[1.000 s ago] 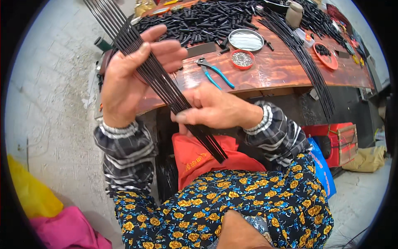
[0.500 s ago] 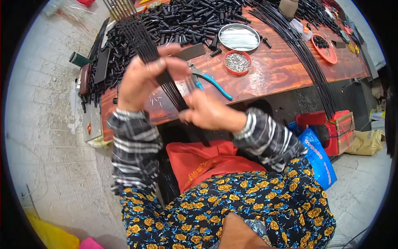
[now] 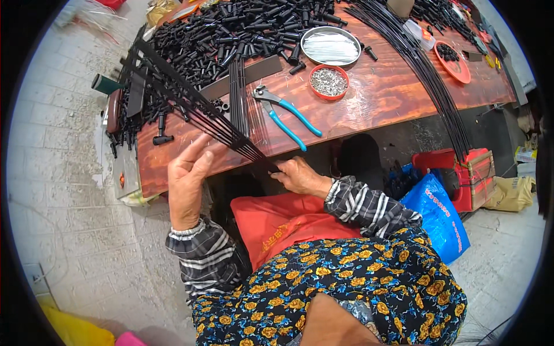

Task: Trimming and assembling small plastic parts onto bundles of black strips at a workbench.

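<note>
Head view: right grip (image 3: 301,176) clamped on black rods (image 3: 241,144); left grip (image 3: 186,179) apart, nearby.

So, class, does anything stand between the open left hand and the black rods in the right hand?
Nothing visible does: the left hand is close beside the black rods, though whether they touch is unclear. The right hand grips the rods' near end.

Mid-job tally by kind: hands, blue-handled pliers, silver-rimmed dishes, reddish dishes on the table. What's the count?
Hands: 2
Blue-handled pliers: 1
Silver-rimmed dish: 1
Reddish dishes: 2
Total: 6
</note>
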Available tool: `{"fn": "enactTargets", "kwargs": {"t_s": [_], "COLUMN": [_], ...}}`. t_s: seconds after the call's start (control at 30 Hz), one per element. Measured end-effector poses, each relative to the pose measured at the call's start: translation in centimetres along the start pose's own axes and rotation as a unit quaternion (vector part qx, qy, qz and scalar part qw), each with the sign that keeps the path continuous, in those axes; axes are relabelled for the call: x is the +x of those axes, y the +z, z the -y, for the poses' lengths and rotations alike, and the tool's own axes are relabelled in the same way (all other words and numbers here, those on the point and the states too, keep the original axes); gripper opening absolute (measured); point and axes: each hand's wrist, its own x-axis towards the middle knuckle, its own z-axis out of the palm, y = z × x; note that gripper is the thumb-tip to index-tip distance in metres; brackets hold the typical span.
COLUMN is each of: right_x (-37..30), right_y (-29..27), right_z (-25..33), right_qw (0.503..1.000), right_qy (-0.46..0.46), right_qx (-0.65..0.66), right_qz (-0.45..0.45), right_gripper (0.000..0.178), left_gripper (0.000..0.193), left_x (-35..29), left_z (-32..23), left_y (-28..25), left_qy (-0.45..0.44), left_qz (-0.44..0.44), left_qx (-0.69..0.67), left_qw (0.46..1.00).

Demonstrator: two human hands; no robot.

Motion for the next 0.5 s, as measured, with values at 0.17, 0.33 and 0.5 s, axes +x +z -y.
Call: {"fn": "enactTargets", "kwargs": {"t_s": [0.17, 0.33, 0.5], "right_x": [-1.3, -1.7, -1.5], "right_y": [1.6, 2.1, 1.7], "right_z": [-4.1, -5.3, -4.4], "right_qw": [0.995, 0.997, 0.991], "right_qy": [0.076, 0.059, 0.108], "right_qx": [-0.039, -0.044, -0.032], "right_qz": [0.049, 0.026, 0.066], "right_gripper": [0.020, 0.024, 0.024], "left_gripper": [0.054, 0.053, 0.048], "left_x": [1.4, 2.7, 3.3], "left_z": [-2.0, -3.4, -5.1], "left_y": [1.7, 3.7, 4.4], "left_qy": [0.147, 0.216, 0.244], "left_qz": [0.084, 0.088, 0.088], "left_qx": [-0.038, -0.093, -0.116], "left_qw": [0.985, 0.968, 0.959]}}
